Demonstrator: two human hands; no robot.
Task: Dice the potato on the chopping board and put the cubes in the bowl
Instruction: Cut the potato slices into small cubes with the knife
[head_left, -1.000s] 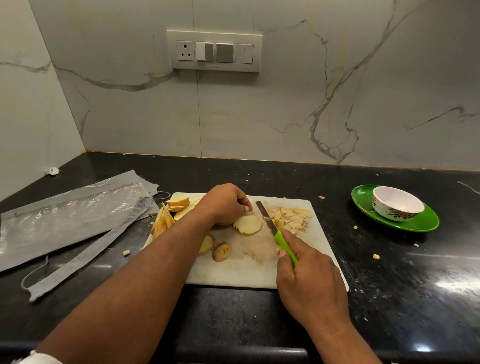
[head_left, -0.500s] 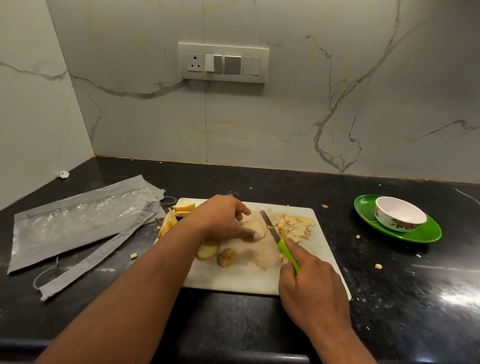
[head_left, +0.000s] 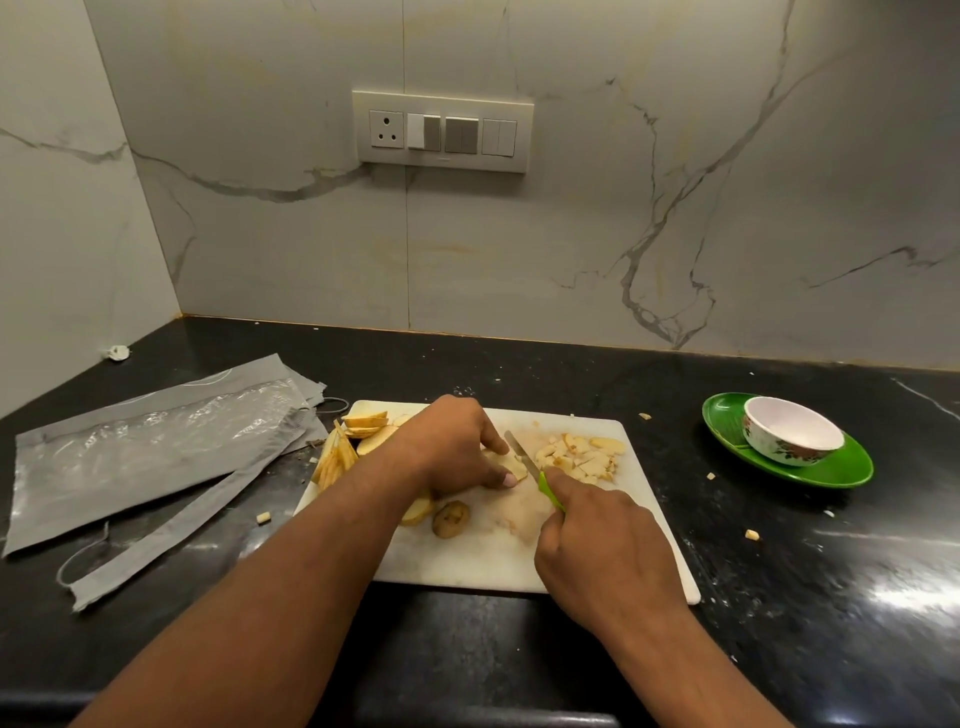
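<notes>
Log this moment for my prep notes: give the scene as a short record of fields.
left hand: pressing a potato slice flat on the chopping board
right hand: gripping the green-handled knife, blade at the slice
diced pile: on the board, right of the blade
uncut slices: board's left end
bowl: on a green plate, looks empty
stray bits: on the black counter
</notes>
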